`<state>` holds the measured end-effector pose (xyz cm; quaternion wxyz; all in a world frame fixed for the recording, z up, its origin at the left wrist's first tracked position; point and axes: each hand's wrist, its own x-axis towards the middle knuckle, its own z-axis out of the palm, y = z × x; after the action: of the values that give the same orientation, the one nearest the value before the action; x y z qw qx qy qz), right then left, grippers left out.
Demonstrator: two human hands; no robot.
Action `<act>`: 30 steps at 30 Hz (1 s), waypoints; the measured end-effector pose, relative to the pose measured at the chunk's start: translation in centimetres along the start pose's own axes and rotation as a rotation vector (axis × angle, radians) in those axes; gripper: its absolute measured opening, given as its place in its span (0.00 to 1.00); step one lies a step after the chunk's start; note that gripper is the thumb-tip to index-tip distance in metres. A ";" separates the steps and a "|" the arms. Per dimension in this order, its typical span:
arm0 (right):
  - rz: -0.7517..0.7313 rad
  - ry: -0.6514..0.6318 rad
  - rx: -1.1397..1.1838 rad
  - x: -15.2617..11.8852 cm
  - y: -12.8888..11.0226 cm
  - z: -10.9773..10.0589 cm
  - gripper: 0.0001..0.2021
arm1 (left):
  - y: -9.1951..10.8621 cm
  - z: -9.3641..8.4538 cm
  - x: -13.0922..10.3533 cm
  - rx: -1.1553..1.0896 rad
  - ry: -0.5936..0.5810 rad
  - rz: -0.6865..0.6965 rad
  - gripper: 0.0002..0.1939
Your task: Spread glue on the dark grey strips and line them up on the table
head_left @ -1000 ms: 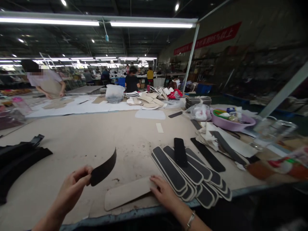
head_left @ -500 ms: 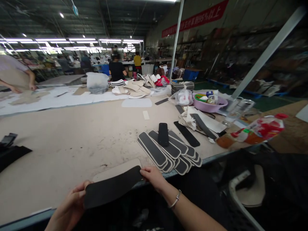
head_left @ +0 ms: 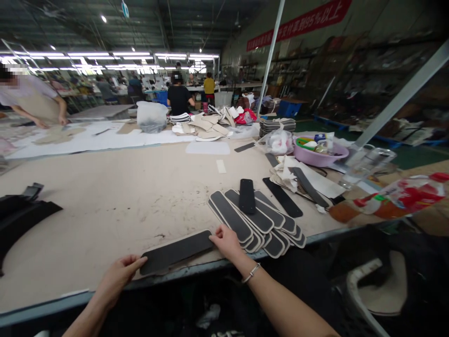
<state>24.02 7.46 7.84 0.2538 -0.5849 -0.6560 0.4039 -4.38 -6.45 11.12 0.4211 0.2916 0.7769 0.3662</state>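
A dark rectangular strip (head_left: 177, 252) with rounded corners lies over a beige backing piece at the table's front edge; only a thin pale rim of the backing shows. My left hand (head_left: 121, 274) pinches the strip's left end between thumb and fingers. At the other end, my right hand (head_left: 226, 241), with a bracelet on its wrist, grips the right corner. Close by on the right lies a fanned pile of dark strips with beige borders (head_left: 231, 217). On top of that pile rests a small black strip with holes (head_left: 247, 196).
Black pieces (head_left: 26, 210) lie at the left. Another black strip (head_left: 282, 196), scraps, a purple basin (head_left: 321, 157), a glass cup (head_left: 372, 166) and a tilted drink bottle (head_left: 396, 196) occupy the right side. Across the table, a person (head_left: 35, 98) handles beige pieces.
Both hands have brought the dark strip down from above the beige piece and laid it over it, now flatter and nearly aligned. The camera view has turned slightly left.
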 end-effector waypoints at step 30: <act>-0.074 -0.097 -0.385 0.2 0.0 0.3 0.10 | -1.2 1.3 3.1 0.535 0.091 -0.038 0.09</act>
<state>23.71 7.56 7.62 0.1200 -0.5780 -0.7537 0.2890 -4.90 -4.37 8.29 0.3005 0.3611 0.8695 0.1527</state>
